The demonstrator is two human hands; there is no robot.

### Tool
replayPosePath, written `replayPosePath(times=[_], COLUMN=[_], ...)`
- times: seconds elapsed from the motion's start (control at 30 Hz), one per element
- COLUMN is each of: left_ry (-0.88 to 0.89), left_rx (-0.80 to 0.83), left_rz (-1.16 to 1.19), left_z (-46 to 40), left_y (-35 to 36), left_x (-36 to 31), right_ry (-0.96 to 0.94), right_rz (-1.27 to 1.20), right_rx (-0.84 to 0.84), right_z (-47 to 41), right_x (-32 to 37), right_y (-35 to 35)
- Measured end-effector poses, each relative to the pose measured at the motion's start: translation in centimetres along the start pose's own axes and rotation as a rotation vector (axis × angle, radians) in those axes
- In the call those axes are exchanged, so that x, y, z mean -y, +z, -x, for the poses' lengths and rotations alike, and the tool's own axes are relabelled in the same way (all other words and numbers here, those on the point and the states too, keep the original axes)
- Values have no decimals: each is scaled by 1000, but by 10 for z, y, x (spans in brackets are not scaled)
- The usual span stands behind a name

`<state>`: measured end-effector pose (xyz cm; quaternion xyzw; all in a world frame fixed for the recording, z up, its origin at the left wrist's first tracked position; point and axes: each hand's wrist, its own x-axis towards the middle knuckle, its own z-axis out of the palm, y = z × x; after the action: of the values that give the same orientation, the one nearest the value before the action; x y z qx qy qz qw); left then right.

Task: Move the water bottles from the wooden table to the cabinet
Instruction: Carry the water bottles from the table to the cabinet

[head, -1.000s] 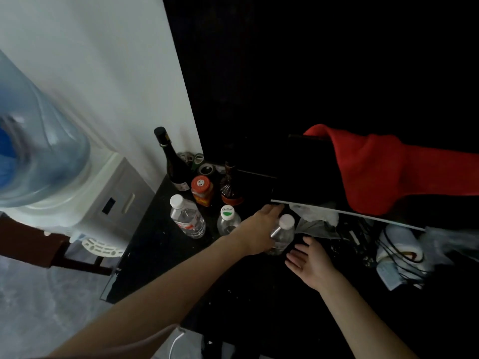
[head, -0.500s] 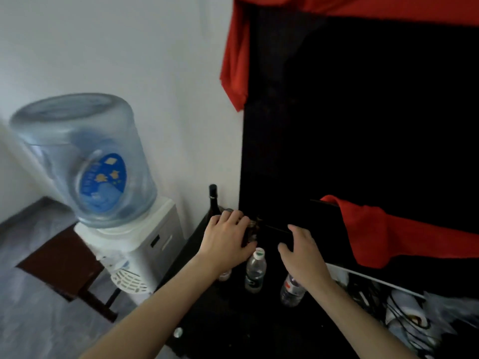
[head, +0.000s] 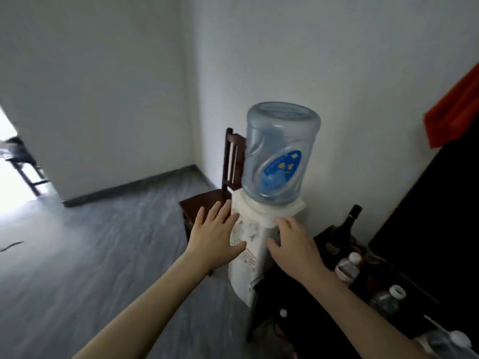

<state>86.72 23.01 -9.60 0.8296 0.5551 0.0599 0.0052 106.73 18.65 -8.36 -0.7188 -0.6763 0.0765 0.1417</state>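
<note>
Three clear water bottles stand on the dark cabinet top [head: 305, 301] at the lower right: one with a red label [head: 347, 268], one with a white cap [head: 386, 301], and one cut off at the frame corner [head: 451, 345]. My left hand [head: 215, 237] is open with spread fingers, held in the air in front of the water dispenser. My right hand [head: 295, 244] is also open and holds nothing, just left of the red-label bottle. The wooden table is not in view.
A white water dispenser [head: 256, 244] with a large blue jug [head: 280, 151] stands against the wall, a dark wooden chair [head: 220, 193] behind it. A dark wine bottle [head: 347, 224] stands on the cabinet. Red cloth [head: 456, 107] hangs at right. Grey floor [head: 90, 255] spreads left towards a bright doorway [head: 13, 172].
The view has swung left and up, away from the cabinet towards the room. Both hands have come off the bottles and now hover empty in front of the dispenser.
</note>
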Motion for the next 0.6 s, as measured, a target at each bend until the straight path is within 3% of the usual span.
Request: replayPosePath(times=[0.33,0.6], left_ry=[-647,-1066], left_rx=[-47,-22], left_rz=[-27,-53], left_z=[178,305], left_y=[-32,-46], left_x=[170,193], right_ry=[-578,-931], right_rz=[-22,3], right_rx=[196,379], right_z=[-7,41], right_x=[227,336], right_y=[63,107])
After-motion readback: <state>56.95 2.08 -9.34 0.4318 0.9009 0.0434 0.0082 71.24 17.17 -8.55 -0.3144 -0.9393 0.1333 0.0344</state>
